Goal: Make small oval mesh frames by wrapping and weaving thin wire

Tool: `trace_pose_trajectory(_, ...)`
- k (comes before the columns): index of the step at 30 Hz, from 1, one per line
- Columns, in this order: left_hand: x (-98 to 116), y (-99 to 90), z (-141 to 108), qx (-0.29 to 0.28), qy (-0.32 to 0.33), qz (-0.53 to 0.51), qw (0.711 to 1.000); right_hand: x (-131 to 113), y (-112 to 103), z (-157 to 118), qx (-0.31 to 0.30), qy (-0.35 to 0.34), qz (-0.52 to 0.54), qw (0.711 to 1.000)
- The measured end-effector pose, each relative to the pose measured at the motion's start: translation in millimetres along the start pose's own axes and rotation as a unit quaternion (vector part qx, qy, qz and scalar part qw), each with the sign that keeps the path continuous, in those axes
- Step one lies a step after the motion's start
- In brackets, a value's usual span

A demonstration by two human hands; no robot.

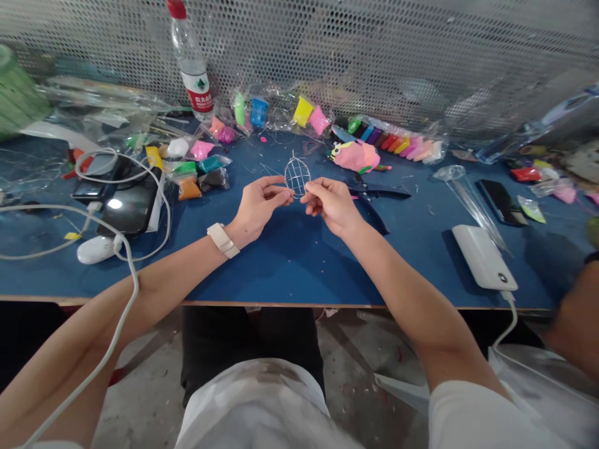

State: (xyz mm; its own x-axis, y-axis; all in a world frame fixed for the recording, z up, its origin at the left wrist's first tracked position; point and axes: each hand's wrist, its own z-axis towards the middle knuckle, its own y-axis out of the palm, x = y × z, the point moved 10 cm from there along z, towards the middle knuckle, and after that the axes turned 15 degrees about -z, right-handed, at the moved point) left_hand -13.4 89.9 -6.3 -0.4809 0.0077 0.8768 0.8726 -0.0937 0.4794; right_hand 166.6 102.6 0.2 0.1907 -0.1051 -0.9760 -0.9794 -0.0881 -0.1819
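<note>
A small rounded frame of silvery wire (297,176), with crossing wires inside and a pointed tip at the top, is held up between my hands over the blue table. My left hand (260,204) pinches its lower left edge between thumb and fingers. On the other side my right hand (331,202) grips the lower right edge with thumb and forefinger, its other fingers curled. Dark-handled pliers (374,194) lie just right of my right hand. Behind them rests a pink clay figure (355,156) with yellow and white bits at one end.
A water bottle (194,75) stands by the perforated metal screen. Bagged coloured clay (402,142) lines the back. Phones (128,202) and a white cable (131,268) lie left; a power bank (484,255) and phone (501,202) lie right. Another person's arm (578,318) is at the right edge.
</note>
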Motion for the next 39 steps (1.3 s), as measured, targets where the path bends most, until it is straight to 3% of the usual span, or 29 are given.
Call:
trace_pose_trajectory(4,6.9,1.1,1.1,-0.02,0.035,0.042,0.998,3.8,3.7,-2.0,-0.013,0.046,0.04,0.998)
trace_pose_trajectory(8,24.8,4.5,2.0,-0.06,0.13,0.189,0.971,2.2,1.5,-5.0,0.002,0.055,0.033,0.998)
trace_pose_trajectory(14,55.1,25.8,-15.1,-0.152,0.33,0.456,0.813,4.0,-4.3,-7.0,0.011,0.081,0.007,0.997)
trace_pose_trajectory(18,58.6,33.3,-25.4,-0.188,0.411,0.531,0.716,3.4,-2.4,-9.3,-0.009,0.093,0.026,0.995)
trace_pose_trajectory(20,54.7,36.0,-28.1,-0.206,0.436,0.547,0.685,5.0,0.0,-10.5,-0.019,0.104,0.036,0.994)
trace_pose_trajectory(22,51.9,34.8,-26.5,-0.204,0.44,0.542,0.687,7.1,2.1,-10.8,-0.027,0.112,0.04,0.993)
trace_pose_trajectory(26,50.7,31.5,-23.3,-0.193,0.433,0.496,0.728,4.4,1.6,-8.2,-0.033,0.08,0.009,0.996)
trace_pose_trajectory(29,54.8,25.1,-17.7,-0.165,0.404,0.441,0.784,-7.6,-3.7,-6.6,-0.025,0.004,-0.049,0.998)
trace_pose_trajectory(33,51.9,14.3,-5.3,-0.128,0.3,0.378,0.867,-29.5,-10.5,-11.3,-0.001,-0.14,-0.158,0.978)
trace_pose_trajectory(39,46.8,17.4,-7.8,-0.156,0.222,0.381,0.884,-39.8,-11.0,-16.6,-0.007,-0.25,-0.279,0.927)
